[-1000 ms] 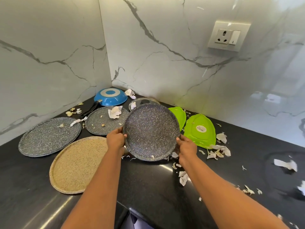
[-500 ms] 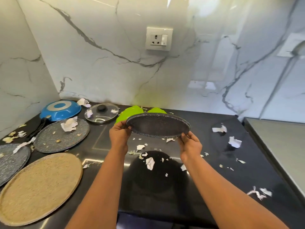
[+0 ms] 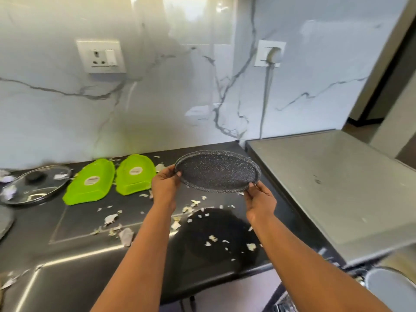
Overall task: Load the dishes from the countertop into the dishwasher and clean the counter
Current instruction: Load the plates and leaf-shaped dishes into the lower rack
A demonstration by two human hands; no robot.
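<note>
Speckled dark grey plate (image 3: 217,170) is hanging in the air over the black table (image 3: 78,262), tilted a bit. Left hand (image 3: 164,186) is pinching its left rim and right hand (image 3: 261,199) is pinching the near right rim, so both grips are clamped on it. Open room is showing on the grey steel surface (image 3: 337,183) just to the right. Paper scraps (image 3: 211,238) are littering the table below. Two green trays (image 3: 112,179) are sitting by the wall; a glass lid (image 3: 33,184) and another plate are getting cut off at the left edge.
</note>
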